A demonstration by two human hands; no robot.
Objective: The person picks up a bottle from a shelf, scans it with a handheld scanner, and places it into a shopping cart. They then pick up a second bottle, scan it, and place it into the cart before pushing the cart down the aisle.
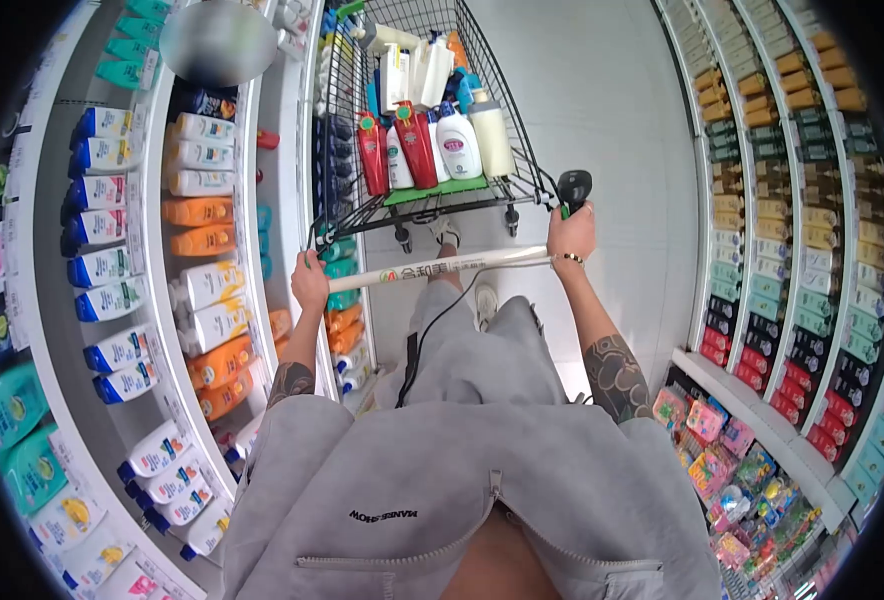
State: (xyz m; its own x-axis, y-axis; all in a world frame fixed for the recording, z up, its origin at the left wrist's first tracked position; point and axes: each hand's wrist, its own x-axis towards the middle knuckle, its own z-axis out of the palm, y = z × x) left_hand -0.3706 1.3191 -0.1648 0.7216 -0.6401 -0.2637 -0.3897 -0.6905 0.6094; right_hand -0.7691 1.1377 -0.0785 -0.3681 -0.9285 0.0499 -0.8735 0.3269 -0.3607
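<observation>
A wire shopping cart (482, 60) stands in front of me, loaded with several bottles. My left hand (310, 280) is closed at the left end of its pale handle (442, 268). At the right end, my right hand (572, 234) is also closed. A black rounded device (574, 186), like a handheld scanner, stands up just above that fist; I cannot tell whether the fist holds it too. Red bottles (414, 145), a white pump bottle (457, 143) and a cream bottle (488, 135) fill the cart's near end, above a green panel (437, 193).
Shelves (167, 300) of orange, white and teal bottles run close along the left. More shelves (752, 250) with small boxed goods line the right, above a bin of colourful packets (732, 460). Pale tiled floor (612, 100) shows right of the cart. A black cable (409, 370) hangs before me.
</observation>
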